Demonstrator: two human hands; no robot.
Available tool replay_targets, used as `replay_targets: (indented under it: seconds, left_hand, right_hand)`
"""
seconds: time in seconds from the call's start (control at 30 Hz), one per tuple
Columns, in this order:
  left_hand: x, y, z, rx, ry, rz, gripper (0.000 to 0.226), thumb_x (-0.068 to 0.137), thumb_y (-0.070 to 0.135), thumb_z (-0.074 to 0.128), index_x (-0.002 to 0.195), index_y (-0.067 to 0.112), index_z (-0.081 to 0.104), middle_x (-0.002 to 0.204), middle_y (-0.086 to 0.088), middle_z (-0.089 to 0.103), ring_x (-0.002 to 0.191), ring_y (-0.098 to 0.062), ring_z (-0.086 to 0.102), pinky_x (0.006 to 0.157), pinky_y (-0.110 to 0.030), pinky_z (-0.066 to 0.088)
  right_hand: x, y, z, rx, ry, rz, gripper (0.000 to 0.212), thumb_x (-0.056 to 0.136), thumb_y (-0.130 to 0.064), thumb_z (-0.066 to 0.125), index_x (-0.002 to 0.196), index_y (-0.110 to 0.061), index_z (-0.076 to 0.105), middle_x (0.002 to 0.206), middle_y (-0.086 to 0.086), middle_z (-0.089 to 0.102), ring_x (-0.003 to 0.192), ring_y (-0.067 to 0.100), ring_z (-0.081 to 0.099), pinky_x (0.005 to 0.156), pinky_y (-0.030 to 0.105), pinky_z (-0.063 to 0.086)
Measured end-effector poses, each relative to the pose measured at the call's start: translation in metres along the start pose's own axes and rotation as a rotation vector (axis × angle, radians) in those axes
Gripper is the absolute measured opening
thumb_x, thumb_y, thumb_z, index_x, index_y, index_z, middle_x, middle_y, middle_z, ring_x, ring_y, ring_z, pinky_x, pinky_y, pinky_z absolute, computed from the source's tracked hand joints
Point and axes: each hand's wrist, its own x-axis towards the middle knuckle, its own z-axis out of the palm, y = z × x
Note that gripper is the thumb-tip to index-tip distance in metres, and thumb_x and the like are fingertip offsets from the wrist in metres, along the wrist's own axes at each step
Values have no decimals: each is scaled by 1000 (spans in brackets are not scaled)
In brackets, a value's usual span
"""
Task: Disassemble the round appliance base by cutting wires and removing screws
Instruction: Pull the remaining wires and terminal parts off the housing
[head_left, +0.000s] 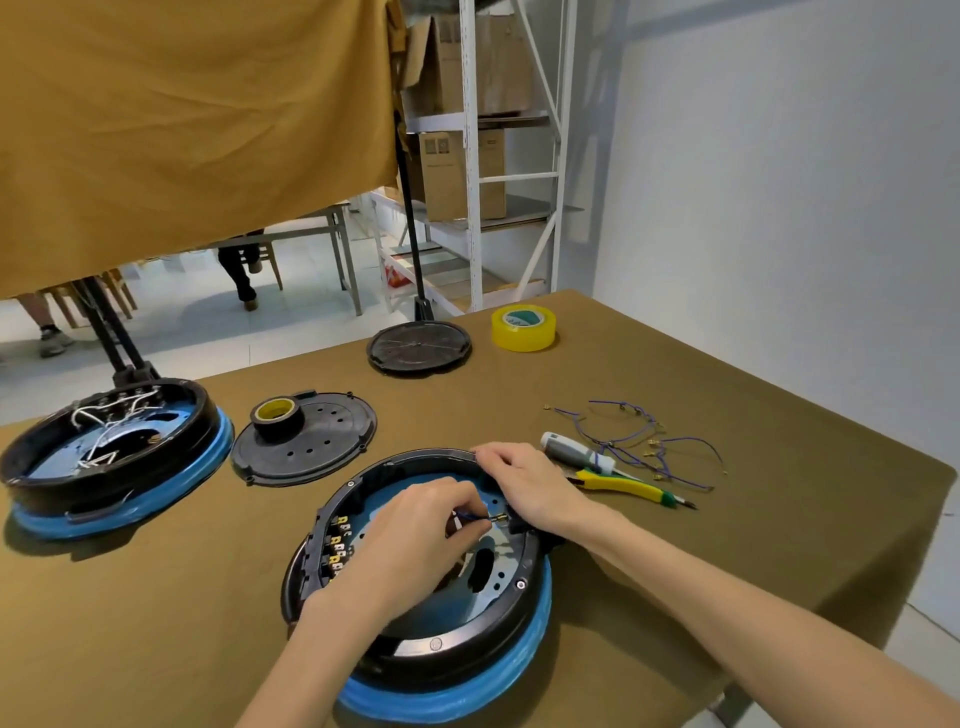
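The round appliance base (441, 613) is sitting near the front edge of the table (727, 519), already opened up. The left hand (415, 535) is pinching a purple wire (470, 517) inside it, and the right hand (524, 486) is curling over the rim. Loose wires (649, 441) are lying toward the right edge, so some are out. Screws are still showing. Bare table is lying at the front left corner.

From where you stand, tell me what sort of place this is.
Probably a workshop or storeroom set up for taking appliances apart. A cloth-covered worktable holds opened round appliance bases, a screwdriver and loose cut wires, and metal shelving behind carries cardboard boxes.
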Motion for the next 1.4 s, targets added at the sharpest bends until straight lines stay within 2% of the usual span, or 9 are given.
replay_targets:
  seconds: [0.07, 0.17, 0.3, 0.4, 0.57, 0.67, 0.83, 1.07, 1.4]
  left_hand:
    - [-1, -2, 1, -43, 12, -23, 6, 94, 43, 67, 91, 38, 65, 87, 25, 63, 87, 5, 58, 74, -21, 51]
    - [-1, -4, 3, -93, 5, -45, 9, 94, 42, 68, 87, 40, 64, 84, 29, 64, 88, 7, 59, 71, -20, 51]
    - [-2, -5, 3, -117, -6, -46, 7, 94, 42, 70, 88, 40, 65, 83, 28, 65, 88, 8, 60, 74, -22, 55]
    - [-1, -5, 2, -131, -7, -48, 6, 93, 42, 70, 89, 40, 66, 83, 28, 66, 87, 8, 61, 75, -21, 55]
    - [-1, -5, 2, -134, -10, -58, 7, 93, 44, 69, 89, 39, 66, 86, 24, 68, 83, 4, 63, 76, -26, 57]
    - [-1, -6, 2, -126, -5, -62, 8, 93, 45, 69, 88, 40, 66, 85, 25, 68, 87, 8, 61, 76, -25, 57]
    - [-2, -19, -9, -84, -2, -69, 8, 91, 46, 70, 87, 40, 69, 85, 24, 67, 82, 2, 63, 77, -30, 58]
    - [-5, -35, -21, -121, 11, -77, 7, 90, 43, 73, 85, 38, 71, 82, 22, 68, 82, 3, 61, 76, -31, 57]
    - [-7, -31, -20, -133, 16, -98, 7, 91, 40, 73, 85, 38, 71, 81, 19, 67, 82, 5, 60, 68, -21, 54]
  right_hand:
    - [-1, 5, -9, -19, 129, -31, 38, 108, -31, 42, 101, -11, 74, 96, 7, 72, 91, 21, 65, 89, 46, 52]
    - [4, 29, -40, -466, 309, 27, 27, 104, -29, 50, 115, -16, 70, 115, 4, 67, 106, 20, 60, 95, 36, 49]
    - [18, 52, -67, -874, 115, 313, 40, 99, -49, 51, 108, -12, 63, 119, 13, 63, 118, 36, 54, 100, 47, 40]
    - [28, 53, -78, -914, 97, 252, 41, 101, -54, 50, 96, -15, 61, 109, 13, 69, 112, 37, 57, 97, 45, 38]
    - [43, 33, -93, -573, 193, 32, 38, 104, -42, 54, 81, -13, 62, 74, 2, 59, 67, 23, 55, 65, 36, 37]
    - [56, 10, -100, -162, 346, -45, 40, 102, -40, 60, 81, -7, 68, 72, 6, 64, 61, 15, 53, 60, 33, 39]
    - [63, -13, -108, 17, 568, -101, 35, 98, -49, 61, 88, -16, 66, 75, -7, 61, 61, 2, 53, 54, 12, 39]
    - [12, 6, -98, 467, 432, 108, 17, 95, -17, 65, 100, -9, 50, 78, 25, 70, 54, 24, 62, 44, 32, 48]
    - [-58, 31, -20, -386, 89, -44, 29, 92, -22, 57, 103, -26, 31, 92, -7, 49, 83, 13, 50, 66, 24, 39]
